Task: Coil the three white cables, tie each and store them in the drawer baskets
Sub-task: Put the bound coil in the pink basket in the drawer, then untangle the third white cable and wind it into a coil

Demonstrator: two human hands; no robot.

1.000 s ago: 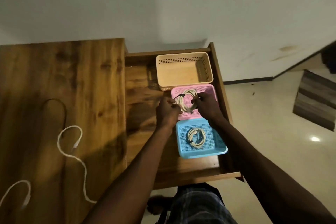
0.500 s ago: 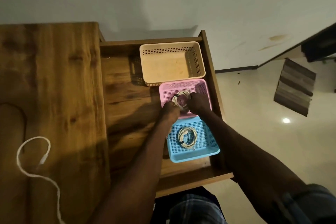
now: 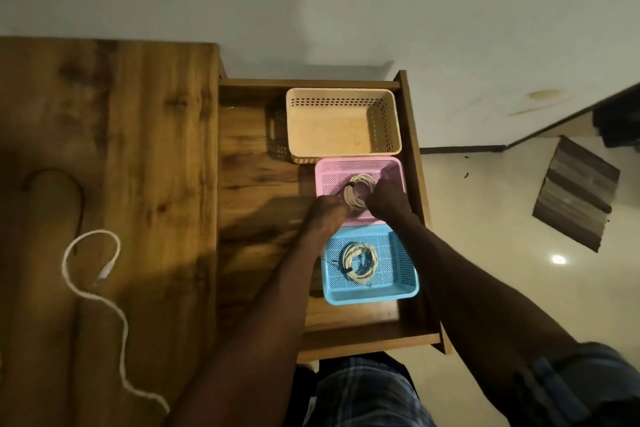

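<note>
Nearest, on the wooden tabletop [image 3: 138,149] at the left, a loose white cable [image 3: 90,288] snakes with its long run going near to far, its plug end pointing toward the near left. In the open wooden drawer [image 3: 256,191] to the right, the near blue plastic mesh basket [image 3: 403,291] holds a flat coiled white cable [image 3: 359,262] bound with a dark tie. Beyond it, over the pink mesh basket [image 3: 349,166], the left hand [image 3: 325,215] and right hand [image 3: 388,199] each pinch a second coiled white cable [image 3: 358,189], ahead of the beige perforated basket [image 3: 341,95] farthest off.
</note>
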